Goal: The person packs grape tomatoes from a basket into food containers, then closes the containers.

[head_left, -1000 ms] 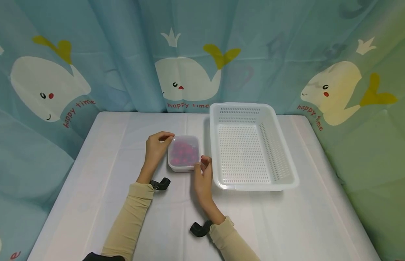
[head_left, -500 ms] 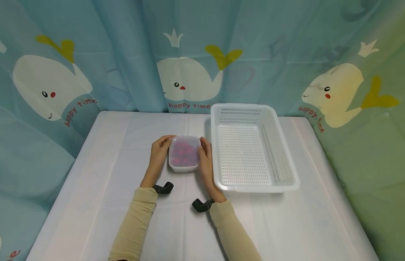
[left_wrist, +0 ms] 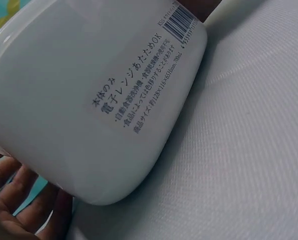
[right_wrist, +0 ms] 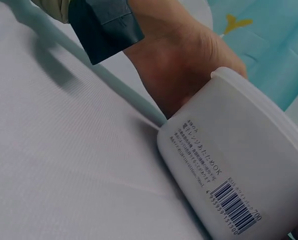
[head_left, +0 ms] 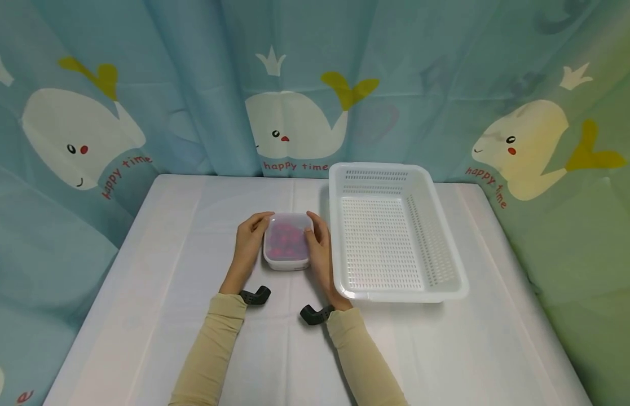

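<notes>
A small white plastic food container (head_left: 286, 264) with a translucent lid (head_left: 289, 223) stands on the white-covered table, left of a basket. Pinkish-red round pieces show blurred through the lid. My left hand (head_left: 247, 243) grips the container's left side near the far corner. On the opposite side, my right hand (head_left: 321, 251) holds it, thumb at the lid's right edge and fingers along the wall. Printed Japanese text and a barcode mark the container's near wall (left_wrist: 53, 115) in the left wrist view. Curled left fingers (left_wrist: 18, 187) appear below the rim there.
A large white perforated plastic basket (head_left: 396, 295) stands close beside my right hand. The table (head_left: 193, 208) reaches back to a blue-green curtain (head_left: 203, 84) with whale prints. Black camera mounts sit on both wrists.
My right hand has slid forward from the container's near right corner up along its right side. My left hand has closed in on the left side. The container stays about in place.
</notes>
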`<state>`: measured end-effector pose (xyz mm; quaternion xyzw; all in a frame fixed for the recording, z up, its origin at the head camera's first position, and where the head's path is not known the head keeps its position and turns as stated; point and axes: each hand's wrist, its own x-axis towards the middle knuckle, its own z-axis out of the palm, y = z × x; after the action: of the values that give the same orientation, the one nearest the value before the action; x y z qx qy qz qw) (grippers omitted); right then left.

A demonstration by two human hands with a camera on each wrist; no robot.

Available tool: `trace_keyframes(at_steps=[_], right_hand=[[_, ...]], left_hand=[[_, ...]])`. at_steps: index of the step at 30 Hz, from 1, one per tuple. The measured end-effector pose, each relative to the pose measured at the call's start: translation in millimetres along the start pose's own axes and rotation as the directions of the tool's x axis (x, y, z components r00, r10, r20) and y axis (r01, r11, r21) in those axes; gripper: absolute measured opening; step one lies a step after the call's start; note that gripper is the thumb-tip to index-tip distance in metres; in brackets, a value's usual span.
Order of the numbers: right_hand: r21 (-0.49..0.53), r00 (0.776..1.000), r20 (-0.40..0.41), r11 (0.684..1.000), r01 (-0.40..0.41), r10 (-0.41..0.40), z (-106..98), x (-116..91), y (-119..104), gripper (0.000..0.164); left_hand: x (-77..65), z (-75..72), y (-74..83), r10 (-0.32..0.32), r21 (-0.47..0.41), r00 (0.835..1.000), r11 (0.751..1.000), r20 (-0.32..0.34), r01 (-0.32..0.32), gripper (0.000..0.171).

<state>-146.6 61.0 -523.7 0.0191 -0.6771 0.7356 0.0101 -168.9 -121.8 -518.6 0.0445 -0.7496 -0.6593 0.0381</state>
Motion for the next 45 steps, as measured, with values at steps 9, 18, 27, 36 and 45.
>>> trace_keyframes(at_steps=[9,18,27,36,45], right_hand=[[-0.034,0.999,-0.028,0.999,0.019,-0.020,1,2,5,0.043],[-0.079,0.999,-0.048,0.997,0.018,-0.021,2,-1,3,0.043],[-0.093,0.998,-0.031,0.995,0.044,-0.047,1,-1,0,0.044],[-0.134,0.989,-0.045,0.982,0.136,-0.143,2,4,7,0.040],[-0.192,0.993,-0.037,0.976,0.103,-0.112,1,5,3,0.039]], left_hand=[[-0.4,2.4,1.5,0.061,-0.005,0.998,0.998,0.006,-0.061,0.027],[-5.9,9.1,3.6,0.082,0.147,0.995,0.986,-0.059,-0.072,0.029],[-18.3,16.7,12.4,0.160,0.309,0.987,0.940,-0.030,-0.143,0.035],[-22.0,15.3,6.1,0.183,0.308,0.983,0.936,-0.012,-0.170,0.035],[-22.4,15.1,11.3,0.190,0.427,0.982,0.887,0.002,-0.173,0.035]])
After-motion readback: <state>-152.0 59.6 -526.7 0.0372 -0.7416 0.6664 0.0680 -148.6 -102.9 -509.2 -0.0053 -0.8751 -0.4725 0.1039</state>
